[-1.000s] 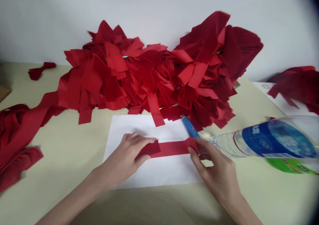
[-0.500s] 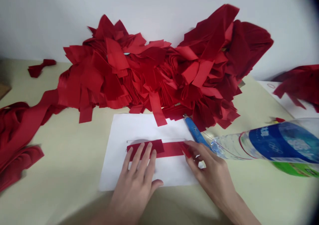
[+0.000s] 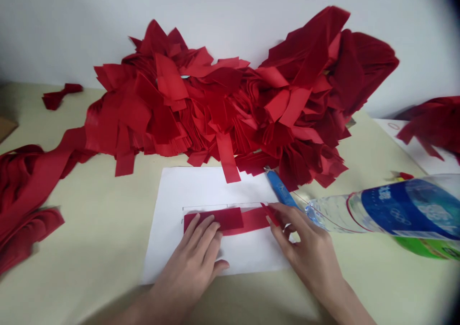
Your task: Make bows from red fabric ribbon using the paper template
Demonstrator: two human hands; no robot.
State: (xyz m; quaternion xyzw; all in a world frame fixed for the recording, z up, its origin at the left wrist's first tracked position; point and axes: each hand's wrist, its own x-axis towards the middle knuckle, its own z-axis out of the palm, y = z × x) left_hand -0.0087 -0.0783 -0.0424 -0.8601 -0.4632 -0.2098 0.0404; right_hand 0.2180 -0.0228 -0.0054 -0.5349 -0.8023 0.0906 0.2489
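Observation:
A red fabric strip (image 3: pixel 230 219) lies on a white paper sheet (image 3: pixel 201 186), inside a thin drawn outline, with its left part folded over. My left hand (image 3: pixel 196 255) rests flat on the folded left end, fingers stretched out. My right hand (image 3: pixel 305 248) pinches the strip's right end between fingertips. A blue pen-like tool (image 3: pixel 282 191) lies just beyond my right hand.
A big heap of red fabric strips (image 3: pixel 230 104) fills the back of the beige table (image 3: pixel 89 248) against the white wall. More red fabric lies at the left (image 3: pixel 25 191) and far right (image 3: pixel 431 121). A plastic water bottle (image 3: pixel 388 210) lies on its side at the right.
My left hand went from gripping the strip's folded left end to lying flat on it. The strip settled onto the paper inside the outline. My right hand stayed at the right end.

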